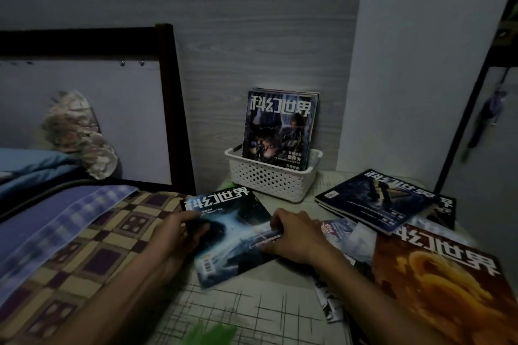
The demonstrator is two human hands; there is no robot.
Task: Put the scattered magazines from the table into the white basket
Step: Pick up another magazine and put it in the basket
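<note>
A dark blue magazine point(229, 235) lies on the table in front of the white basket point(270, 178). My left hand point(179, 235) grips its left edge and my right hand point(291, 235) grips its right edge. Inside the basket a few magazines point(280, 126) stand upright against the wall, a cat cover in front. To the right, a dark blue magazine point(375, 199) tops a small pile, and an orange magazine point(437, 283) lies nearest me. More covers point(344, 232) lie partly hidden between them.
The table point(252, 308) has a pale cloth with a line grid. A bed with a checked sheet point(84, 255) and a dark frame point(173, 109) borders it on the left. A wood-grain wall panel point(252, 50) stands behind the basket. A dark metal rack point(476, 109) stands at the right.
</note>
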